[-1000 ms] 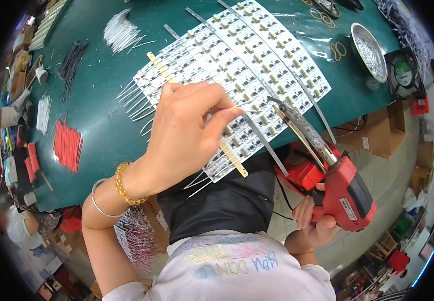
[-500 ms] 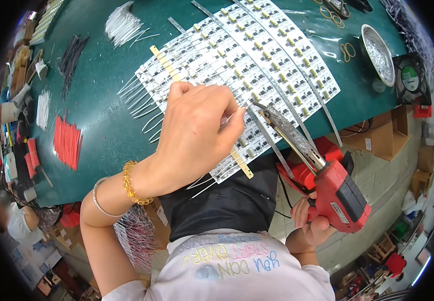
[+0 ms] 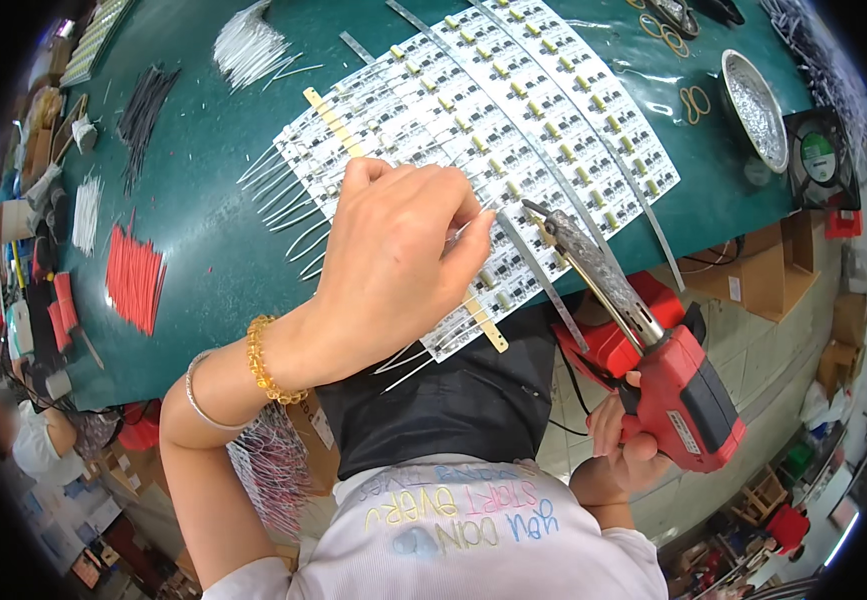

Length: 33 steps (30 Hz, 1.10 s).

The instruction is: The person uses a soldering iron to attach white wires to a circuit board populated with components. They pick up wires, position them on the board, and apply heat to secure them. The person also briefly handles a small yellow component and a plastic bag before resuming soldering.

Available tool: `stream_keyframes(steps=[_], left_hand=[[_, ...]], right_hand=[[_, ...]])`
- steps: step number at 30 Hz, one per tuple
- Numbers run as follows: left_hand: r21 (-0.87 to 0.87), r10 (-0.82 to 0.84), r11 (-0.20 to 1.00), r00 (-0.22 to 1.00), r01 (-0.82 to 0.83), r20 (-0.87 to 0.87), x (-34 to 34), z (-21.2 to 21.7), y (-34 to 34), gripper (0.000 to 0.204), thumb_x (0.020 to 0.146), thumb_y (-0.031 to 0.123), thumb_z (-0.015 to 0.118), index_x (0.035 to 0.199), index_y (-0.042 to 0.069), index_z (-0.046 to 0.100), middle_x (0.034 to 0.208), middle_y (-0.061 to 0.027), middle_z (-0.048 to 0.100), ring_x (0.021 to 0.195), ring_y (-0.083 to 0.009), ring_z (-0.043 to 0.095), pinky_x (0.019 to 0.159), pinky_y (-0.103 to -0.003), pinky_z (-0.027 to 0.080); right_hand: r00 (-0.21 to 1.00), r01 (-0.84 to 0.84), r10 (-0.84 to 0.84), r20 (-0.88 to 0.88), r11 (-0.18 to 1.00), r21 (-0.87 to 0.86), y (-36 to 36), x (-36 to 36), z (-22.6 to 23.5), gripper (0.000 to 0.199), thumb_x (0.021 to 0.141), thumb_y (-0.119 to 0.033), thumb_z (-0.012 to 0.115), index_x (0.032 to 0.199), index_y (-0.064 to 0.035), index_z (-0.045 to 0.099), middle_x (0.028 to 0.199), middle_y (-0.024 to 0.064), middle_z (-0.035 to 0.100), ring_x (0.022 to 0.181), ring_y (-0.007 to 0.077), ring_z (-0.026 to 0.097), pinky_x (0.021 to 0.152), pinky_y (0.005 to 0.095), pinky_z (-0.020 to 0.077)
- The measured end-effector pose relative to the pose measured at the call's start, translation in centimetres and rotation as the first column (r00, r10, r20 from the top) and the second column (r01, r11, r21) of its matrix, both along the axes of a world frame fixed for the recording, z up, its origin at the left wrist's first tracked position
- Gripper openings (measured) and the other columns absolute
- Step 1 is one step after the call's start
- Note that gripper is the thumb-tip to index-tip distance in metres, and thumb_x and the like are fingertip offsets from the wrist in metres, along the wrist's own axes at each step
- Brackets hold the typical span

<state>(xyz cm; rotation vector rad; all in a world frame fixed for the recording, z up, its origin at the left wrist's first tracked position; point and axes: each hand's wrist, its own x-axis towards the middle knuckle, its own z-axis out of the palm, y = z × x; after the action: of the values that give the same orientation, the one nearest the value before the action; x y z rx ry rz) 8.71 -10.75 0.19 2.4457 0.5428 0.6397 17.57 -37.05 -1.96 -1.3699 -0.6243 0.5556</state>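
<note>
A large white circuit board panel [image 3: 608,100], dotted with small black and yellow parts, lies on the green table. My left hand [image 3: 393,245] rests over its near left part, thumb and forefinger pinched on a thin white wire [image 3: 487,205] that is mostly hidden by the fingers. Several white wires [image 3: 288,210] stick out past the panel's left edge. My right hand [image 3: 621,440] is wrapped round the handle of a red and black soldering gun [image 3: 688,400]. Its dark tip points at the panel, a little right of my left fingertips; whether it touches cannot be made out.
Flat metal strips [image 3: 550,285] and a yellow strip [image 3: 329,117] lie across the panel. Bundles of white wires [image 3: 250,48], black wires [image 3: 143,120] and red wires [image 3: 134,280] are at left. At right are a metal bowl [image 3: 756,110], rubber bands [image 3: 693,104] and a small fan [image 3: 819,160].
The soldering gun has shifted slightly right and toward me, so its tip is farther from my left fingertips. My left hand has hardly moved and stays pinched.
</note>
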Motion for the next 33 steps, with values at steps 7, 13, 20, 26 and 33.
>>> stream_keyframes(steps=[7, 13, 20, 26, 33], left_hand=[[0.007, -0.055, 0.998, 0.988, 0.056, -0.145, -1.4, 3.2, 1.2, 0.012, 0.077, 0.007, 0.069, 0.069, 0.005, 0.06, 0.059, -0.0022, 0.056, 0.054, -0.0176, 0.048, 0.069, -0.03, 0.035], [0.012, -0.047, 0.999, 0.998, 0.047, -0.036, -1.0, 4.6, 0.8, 0.01, 0.077, 0.008, 0.068, 0.072, 0.005, 0.06, 0.067, -0.0035, 0.057, 0.064, -0.0202, 0.051, 0.071, -0.032, 0.035], [0.017, -0.037, 0.999, 0.998, 0.037, -0.049, 0.1, 0.3, -0.4, 0.013, 0.077, 0.009, 0.068, 0.072, 0.007, 0.056, 0.067, -0.0028, 0.051, 0.067, -0.0201, 0.046, 0.069, -0.033, 0.031], [0.019, -0.04, 0.999, 0.999, 0.041, -0.032, 0.2, 0.2, -0.3, 0.014, 0.076, 0.008, 0.068, 0.071, 0.007, 0.055, 0.067, -0.0025, 0.051, 0.067, -0.0202, 0.046, 0.069, -0.034, 0.031], [0.068, -0.027, 0.997, 1.0, 0.028, -0.013, 0.3, -0.2, -0.6, 0.015, 0.075, 0.007, 0.069, 0.07, 0.007, 0.055, 0.066, -0.0024, 0.05, 0.067, -0.0201, 0.047, 0.07, -0.034, 0.031]], right_hand=[[0.998, 0.064, -0.064, -0.007, 0.995, -0.082, -0.2, -0.4, 1.2, 0.077, 0.085, -0.054, 0.056, 0.119, 0.0134, 0.04, 0.047, -0.0006, 0.045, 0.036, 0.0102, 0.043, 0.04, 0.024, 0.0379], [0.999, 0.034, -0.035, -0.013, 0.996, -0.078, -0.2, -0.2, 2.2, 0.083, 0.083, -0.06, 0.053, 0.12, 0.013, 0.037, 0.047, -0.0004, 0.045, 0.035, 0.0107, 0.044, 0.039, 0.0245, 0.0401], [0.999, 0.047, -0.047, -0.001, 0.997, -0.054, -0.1, -0.6, 1.2, 0.077, 0.085, -0.058, 0.052, 0.115, 0.0112, 0.039, 0.047, -0.0001, 0.044, 0.035, 0.0113, 0.043, 0.039, 0.0251, 0.0391], [1.0, 0.006, -0.008, -0.02, 0.996, -0.094, 0.2, -0.5, 1.5, 0.068, 0.085, -0.053, 0.056, 0.111, 0.009, 0.043, 0.048, 0.0006, 0.044, 0.036, 0.0119, 0.044, 0.039, 0.0257, 0.0385], [1.0, 0.008, -0.006, 0.014, 0.994, -0.108, -0.3, -0.3, 1.1, 0.067, 0.085, -0.051, 0.058, 0.109, 0.0098, 0.045, 0.048, 0.0007, 0.045, 0.036, 0.011, 0.044, 0.038, 0.0244, 0.0373]])
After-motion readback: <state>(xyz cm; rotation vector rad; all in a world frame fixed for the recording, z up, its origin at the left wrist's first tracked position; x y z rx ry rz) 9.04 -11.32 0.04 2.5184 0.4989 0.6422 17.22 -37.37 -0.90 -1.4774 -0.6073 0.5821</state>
